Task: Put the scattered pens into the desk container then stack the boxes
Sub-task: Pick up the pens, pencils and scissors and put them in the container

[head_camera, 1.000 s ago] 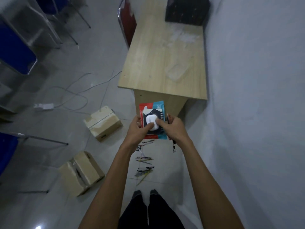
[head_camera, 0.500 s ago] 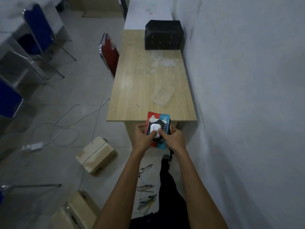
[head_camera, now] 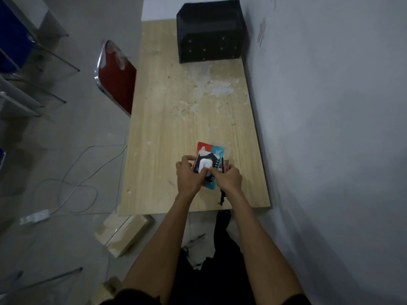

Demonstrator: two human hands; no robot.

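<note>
My left hand (head_camera: 189, 175) and my right hand (head_camera: 228, 179) both grip a small red and blue box (head_camera: 211, 154) with a white and black picture on its lid. I hold it just above the near part of the wooden desk (head_camera: 167, 133). A thin dark object (head_camera: 222, 195), perhaps a pen, hangs from under my right hand. A black container (head_camera: 210, 34) stands at the desk's far end by the wall. A cardboard box (head_camera: 125, 233) lies on the floor at the desk's near left corner. A few pens (head_camera: 196, 238) lie on the floor between my arms.
A red chair (head_camera: 116, 79) is tucked against the desk's left side. A white cable and power strip (head_camera: 34, 216) lie on the floor to the left. Another cardboard box (head_camera: 109, 287) sits at the bottom edge. Blue chairs (head_camera: 11, 36) stand far left. A wall runs along the right.
I have stepped forward to the desk. Both hands carried the red and blue box from over the floor to above the desk's near end. The scattered pens are now mostly hidden below me.
</note>
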